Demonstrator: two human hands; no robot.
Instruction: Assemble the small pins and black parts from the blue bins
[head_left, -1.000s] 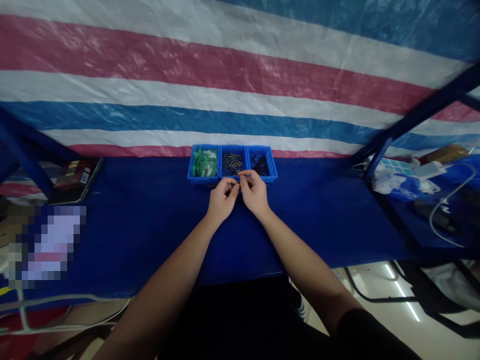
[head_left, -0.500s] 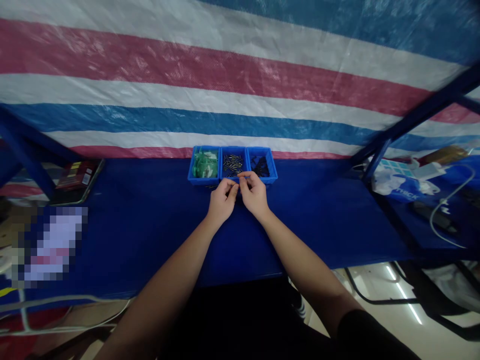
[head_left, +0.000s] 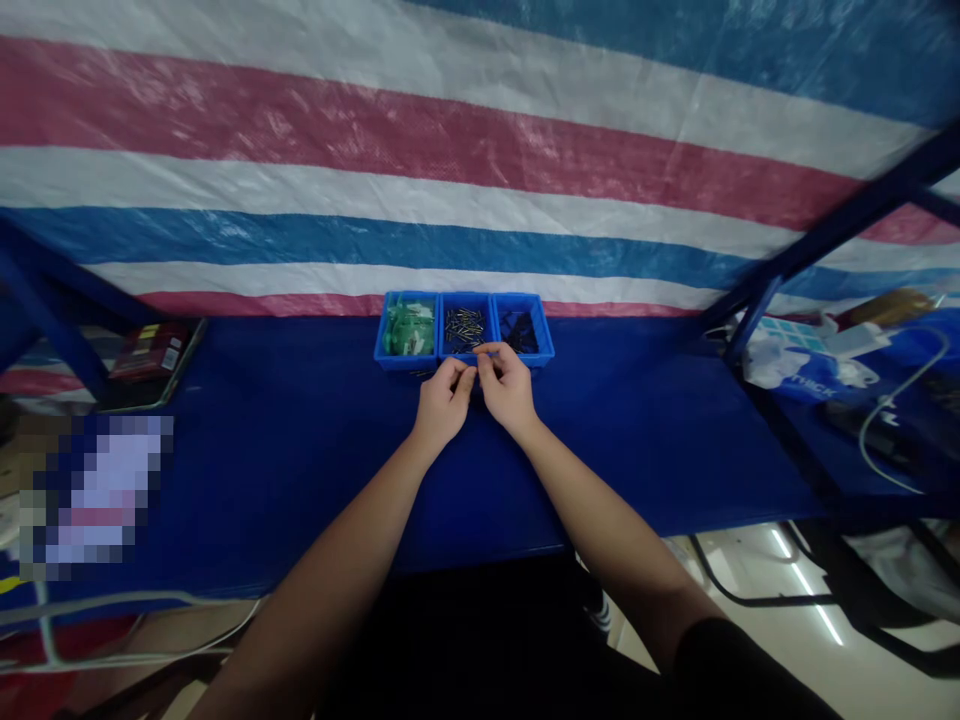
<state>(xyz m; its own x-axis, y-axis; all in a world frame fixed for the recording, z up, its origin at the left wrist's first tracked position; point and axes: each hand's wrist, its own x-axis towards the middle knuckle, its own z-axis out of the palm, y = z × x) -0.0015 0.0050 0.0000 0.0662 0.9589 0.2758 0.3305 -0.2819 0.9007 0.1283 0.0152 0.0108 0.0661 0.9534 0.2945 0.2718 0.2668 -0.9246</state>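
My left hand (head_left: 444, 400) and my right hand (head_left: 508, 385) come close together just in front of three blue bins, both with thumb and fingers pinched. Whatever lies between the fingertips is too small and too covered to name. Behind my hands, the middle bin (head_left: 445, 352) contains several thin brass-coloured and dark metal pieces (head_left: 465, 325). Green and clear plastic packets (head_left: 411, 327) fill the left bin (head_left: 381, 345). Small black parts (head_left: 521, 328) lie in the right bin (head_left: 546, 345), partly behind my right hand. A few thin pieces rest on the table by the left bin's front.
The blue table (head_left: 300, 450) ends at a striped plastic sheet (head_left: 450, 120). Blue frame posts (head_left: 757, 310) slope on both sides. A dark red box (head_left: 152, 352) is at left; a plastic bag (head_left: 802, 370) and a pale cable (head_left: 866, 430) are at right.
My hands keep almost the same pinched pose in front of the bins. The view has shifted very slightly; nothing else has visibly moved.
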